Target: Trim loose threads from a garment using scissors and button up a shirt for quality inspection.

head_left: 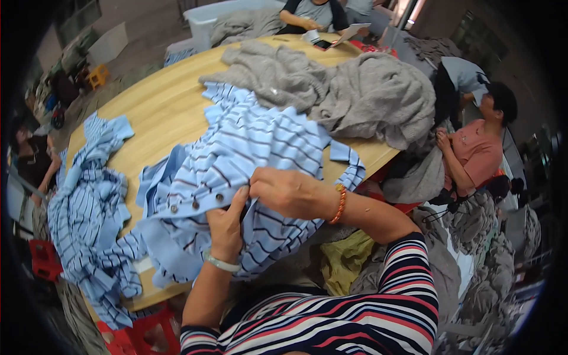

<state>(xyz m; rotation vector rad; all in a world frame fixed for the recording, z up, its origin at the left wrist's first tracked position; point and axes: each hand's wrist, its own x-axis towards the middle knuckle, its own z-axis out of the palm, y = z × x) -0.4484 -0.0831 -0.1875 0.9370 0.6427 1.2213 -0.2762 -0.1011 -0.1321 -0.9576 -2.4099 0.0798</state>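
Observation:
A light-blue knit garment with dark stripes (pixel 254 133) lies spread in front of me on the wooden table (pixel 148 83). Along its plain blue button band run several dark buttons (pixel 196 205). My left hand (pixel 226 225), a pale bangle on its wrist, is closed on the band with the thumb raised along it. My right hand (pixel 287 192), wearing an orange bead bracelet, pinches the same band just beside the left thumb. The fingertips meet there, and what lies between them is hidden.
More blue striped garments (pixel 92 195) are heaped at the table's left edge. Grey knit pieces (pixel 378 94) pile up at the far right. A person in a pink shirt (pixel 479 151) sits right; another works at the far edge. A red stool (pixel 148 334) stands below the table.

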